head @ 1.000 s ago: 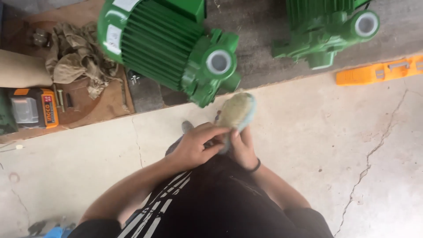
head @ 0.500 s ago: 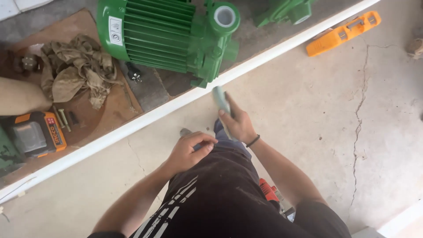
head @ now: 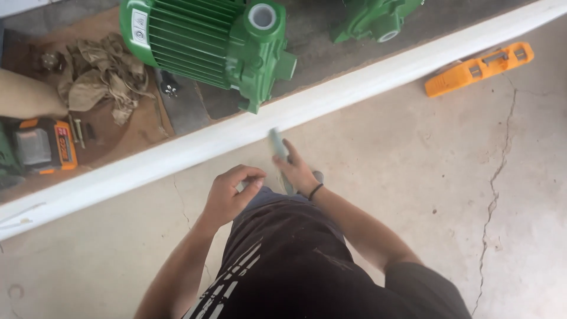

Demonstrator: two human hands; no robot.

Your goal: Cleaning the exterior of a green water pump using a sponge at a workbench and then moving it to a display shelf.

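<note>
My right hand grips a flat greenish-grey disc-like part, seen edge-on and blurred, just in front of the long white strip. My left hand hovers over my knee with fingers curled; whether something small sits between them I cannot tell. A black band circles my right wrist. A green finned pump motor lies just beyond the white strip, ahead of both hands.
A second green pump lies at the top. An orange tool rests on the cracked concrete at right. At left are a crumpled rag, an orange-black device and another person's limb.
The disc went from facing the camera to edge-on, and my right hand moved it forward toward the white strip. My left hand let go of it and drew back. The view shifted.
</note>
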